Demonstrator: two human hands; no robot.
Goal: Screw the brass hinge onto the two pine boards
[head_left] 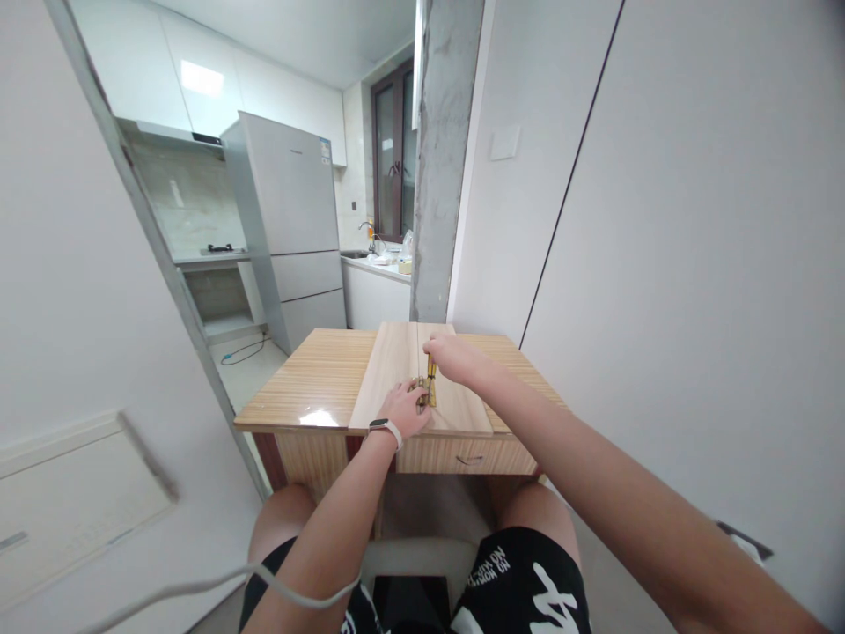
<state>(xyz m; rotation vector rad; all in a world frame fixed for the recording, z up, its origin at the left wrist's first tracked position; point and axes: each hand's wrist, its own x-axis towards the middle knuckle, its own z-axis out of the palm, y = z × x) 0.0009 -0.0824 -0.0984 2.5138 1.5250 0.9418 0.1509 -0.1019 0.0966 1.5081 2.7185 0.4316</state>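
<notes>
My right hand is closed around the yellow handle of a screwdriver, which stands almost upright, tip down. Below it, a brass-coloured hinge lies across the seam between two pale wooden boards. From the near left, my left hand grips the hinge, thumb and fingers close about the screwdriver's tip. Any screw under the tip is too small to make out. A band with a dark face sits on my left wrist.
The boards lie on a striped wooden table with a drawer at its front. White walls rise on both sides. Behind stand a grey fridge and a kitchen counter. A pale cable crosses by my left forearm.
</notes>
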